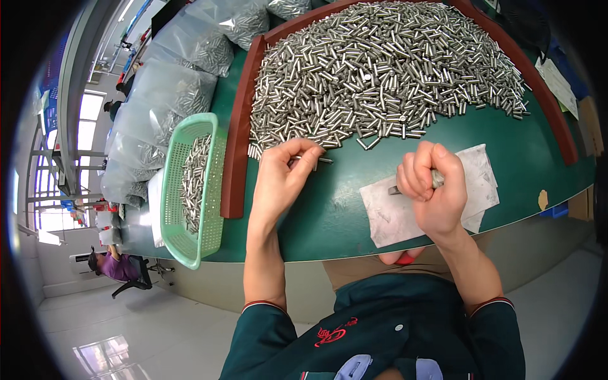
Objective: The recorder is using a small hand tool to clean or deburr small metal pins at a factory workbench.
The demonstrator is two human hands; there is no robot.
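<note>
My left hand (278,180) is at the near left edge of a big heap of short shiny metal pins (386,69). Its thumb and fingers are pinched round a metal pin (325,160), whose end sticks out to the right. Over a smudged white cloth (383,225), my right hand (436,190) is closed in a fist. A pale, wrapped-looking piece (437,179) shows at its thumb side, and a grey metal tip (394,190) pokes out to the left. The fist hides the rest, so I cannot tell the object's kind.
Red-brown rails (238,145) border the heap on the green table (316,218). Left of them stands a light green plastic basket (217,183) holding more pins. Clear bags (171,88) of pins line the far left. A seated person (120,266) is in the background.
</note>
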